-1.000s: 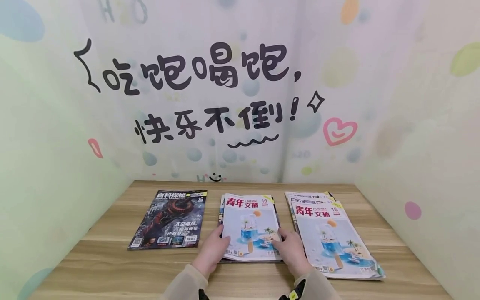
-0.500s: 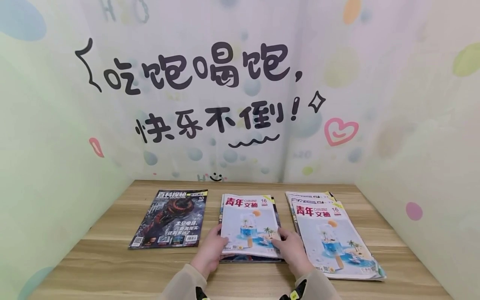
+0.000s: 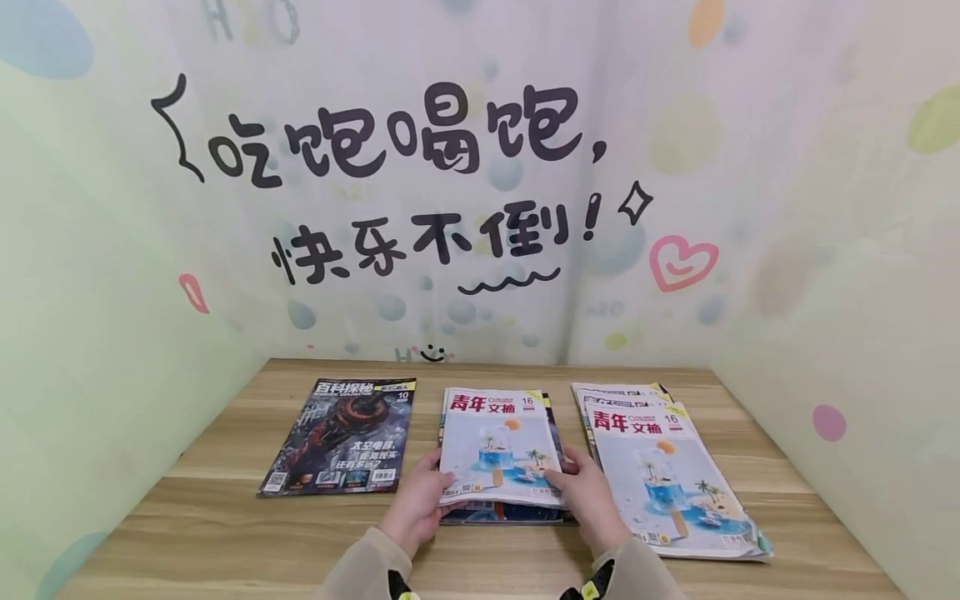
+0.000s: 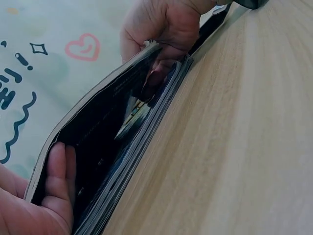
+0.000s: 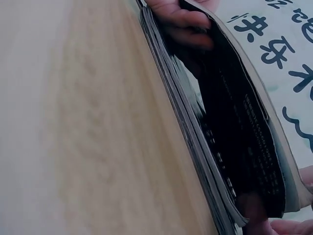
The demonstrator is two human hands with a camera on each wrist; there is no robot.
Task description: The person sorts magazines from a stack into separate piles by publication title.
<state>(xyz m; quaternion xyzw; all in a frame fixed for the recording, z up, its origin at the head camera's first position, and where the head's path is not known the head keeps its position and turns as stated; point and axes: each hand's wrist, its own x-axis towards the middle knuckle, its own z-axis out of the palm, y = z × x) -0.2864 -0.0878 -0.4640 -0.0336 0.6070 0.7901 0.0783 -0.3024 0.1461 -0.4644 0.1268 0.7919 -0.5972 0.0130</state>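
Note:
In the head view, a magazine with a popsicle cover [image 3: 487, 446] lies over a stack of dark-covered magazines [image 3: 498, 513]. My left hand [image 3: 418, 502] holds its left edge, thumb on the cover and fingers underneath. At the opposite edge my right hand [image 3: 588, 498] grips it the same way. The near edge is raised above the stack. Both wrist views show the gap: a dark back cover [image 4: 93, 132] faces the layered page edges [image 5: 188, 129] below. In the left wrist view, fingers [image 4: 57, 169] reach inside under the lifted magazine.
To the left, a dark magazine [image 3: 341, 437] lies alone on the wooden table [image 3: 247, 550]. On the right stands another pile topped by a matching popsicle-cover magazine [image 3: 667, 483], its near right corner curled. A wall with black lettering [image 3: 420, 242] rises behind the table.
The magazine's near edge has risen and shifted slightly away, showing more of the dark cover beneath. Both hands have kept hold of its sides; the other piles have not moved.

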